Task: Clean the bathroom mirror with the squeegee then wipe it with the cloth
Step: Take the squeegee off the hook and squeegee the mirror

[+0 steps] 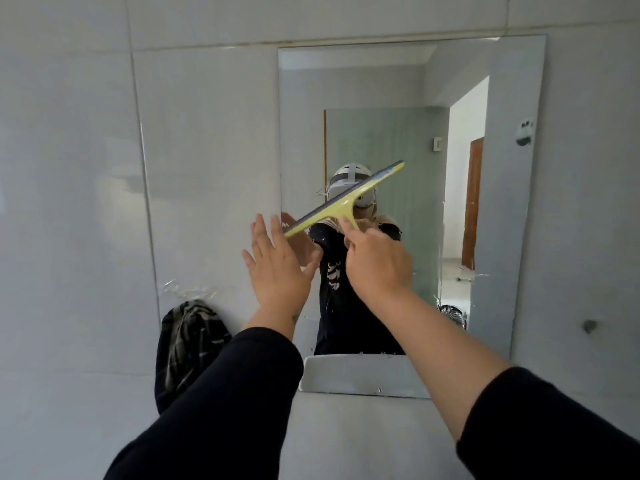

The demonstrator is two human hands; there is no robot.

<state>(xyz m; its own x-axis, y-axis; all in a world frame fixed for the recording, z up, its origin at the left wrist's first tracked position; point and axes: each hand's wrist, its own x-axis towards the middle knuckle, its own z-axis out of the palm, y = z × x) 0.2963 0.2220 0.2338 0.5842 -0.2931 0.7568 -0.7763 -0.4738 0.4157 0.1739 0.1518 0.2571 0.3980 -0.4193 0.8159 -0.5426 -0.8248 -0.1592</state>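
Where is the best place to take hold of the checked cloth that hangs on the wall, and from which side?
Grip the cloth at its bunched top, just under where it hangs left of the mirror. Come from the front with the open left hand; the right hand holds the squeegee.

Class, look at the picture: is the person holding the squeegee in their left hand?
No, the right hand grips the yellow squeegee; the left hand is open and empty.

I see a yellow squeegee (pixel 346 200) with a grey blade, black sleeves (pixel 242 393) on both arms, a dark cloth (pixel 187 344) in pale plaid at left, and grey-white wall tiles (pixel 69 168)
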